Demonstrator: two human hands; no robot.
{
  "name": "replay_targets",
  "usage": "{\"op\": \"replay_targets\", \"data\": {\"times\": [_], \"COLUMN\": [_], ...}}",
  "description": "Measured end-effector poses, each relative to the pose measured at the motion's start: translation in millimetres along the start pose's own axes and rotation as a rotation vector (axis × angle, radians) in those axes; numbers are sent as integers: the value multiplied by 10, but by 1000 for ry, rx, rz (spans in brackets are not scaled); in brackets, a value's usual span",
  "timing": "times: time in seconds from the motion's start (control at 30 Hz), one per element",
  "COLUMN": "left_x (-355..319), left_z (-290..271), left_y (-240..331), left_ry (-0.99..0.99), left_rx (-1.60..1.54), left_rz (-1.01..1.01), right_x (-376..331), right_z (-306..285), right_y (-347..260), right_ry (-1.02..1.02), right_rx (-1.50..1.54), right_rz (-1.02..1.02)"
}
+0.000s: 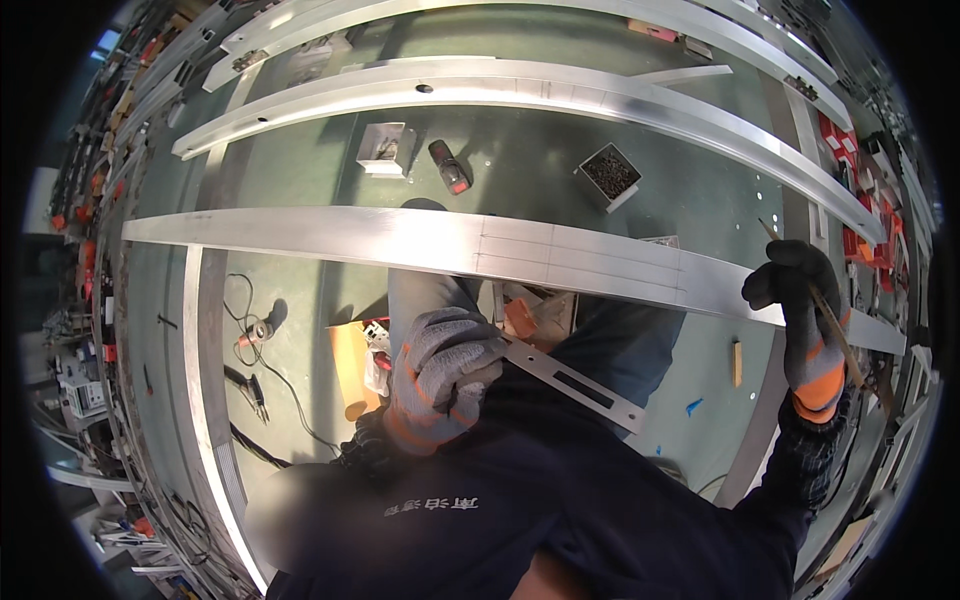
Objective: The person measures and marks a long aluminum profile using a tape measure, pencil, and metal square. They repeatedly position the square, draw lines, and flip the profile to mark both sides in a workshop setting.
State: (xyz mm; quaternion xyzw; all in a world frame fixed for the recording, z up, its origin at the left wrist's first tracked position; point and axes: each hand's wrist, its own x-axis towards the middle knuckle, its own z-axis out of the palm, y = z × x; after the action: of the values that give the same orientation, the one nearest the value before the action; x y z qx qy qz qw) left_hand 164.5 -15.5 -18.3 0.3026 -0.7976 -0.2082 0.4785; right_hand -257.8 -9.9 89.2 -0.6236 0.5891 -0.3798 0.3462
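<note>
My left hand (440,375), in a grey glove with orange trim, is closed around one end of a flat metal ruler (575,380) that sticks out to the right over my lap. My right hand (805,320), in a black glove with an orange cuff, grips a thin pencil (820,305) beside the right part of a long aluminium bar (330,235). The bar lies across in front of me and carries several thin marked lines (580,262) near its right half.
More long aluminium profiles (500,85) lie further off on the green floor. Between them sit a small box of screws (610,172), a white box (385,148) and a dark tool with a red tip (450,168). A corded tool (260,330) lies at left, red bins (845,140) at right.
</note>
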Motion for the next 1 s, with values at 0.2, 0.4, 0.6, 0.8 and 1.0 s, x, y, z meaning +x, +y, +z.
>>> {"op": "replay_targets", "data": {"times": [0.2,0.4,0.6,0.8,1.0], "left_x": [-304,-257,-333,-363,-407], "left_z": [-49,-167,-226,-197,-247], "left_y": [-166,19,-36,-3,-93], "left_ry": [34,108,157,77,15], "left_rx": [-55,3,-2,39,37], "left_rz": [-159,-289,-359,-430,-401], "right_x": [-17,-28,-72,-97,-94], "right_z": [162,186,225,302,356], "right_y": [85,90,259,350,423], "right_ry": [111,158,215,261,279], "right_rx": [56,-88,-14,21,107], "right_rz": [-38,-15,-6,-47,5]}}
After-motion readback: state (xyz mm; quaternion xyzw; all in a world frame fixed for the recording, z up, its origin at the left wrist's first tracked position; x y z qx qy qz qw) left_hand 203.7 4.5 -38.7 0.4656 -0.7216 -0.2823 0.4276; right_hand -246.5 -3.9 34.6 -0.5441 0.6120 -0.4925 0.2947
